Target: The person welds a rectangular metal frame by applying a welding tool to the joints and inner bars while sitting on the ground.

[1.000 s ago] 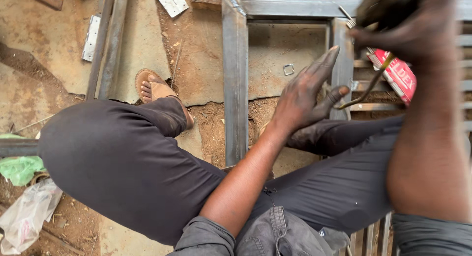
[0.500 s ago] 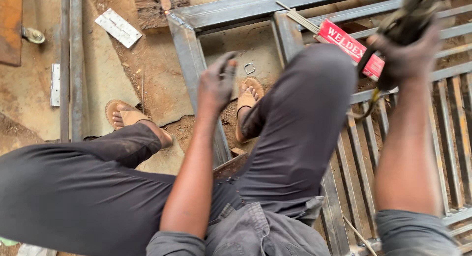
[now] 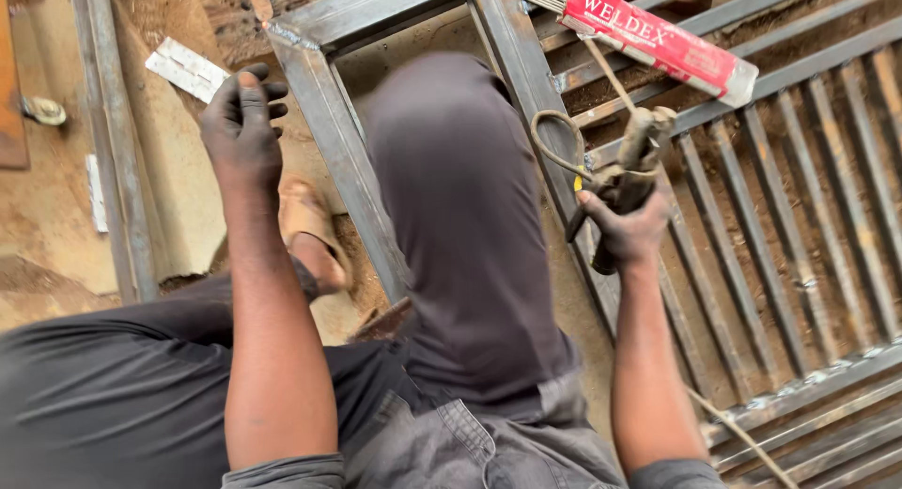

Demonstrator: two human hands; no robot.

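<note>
Gripping the welding electrode holder (image 3: 628,174), your right hand (image 3: 628,228) is closed around its handle; your left hand (image 3: 241,121) hovers half-curled, empty, beside the steel frame (image 3: 331,113).

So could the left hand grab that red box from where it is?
Probably not easily. The left hand is up by the frame corner, while the red box lies far off on the bars. The raised knee and the right hand with its welding holder sit between them.

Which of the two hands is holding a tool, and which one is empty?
The right hand grips the welding electrode holder; the left hand holds nothing, raised beside the steel frame.
</note>
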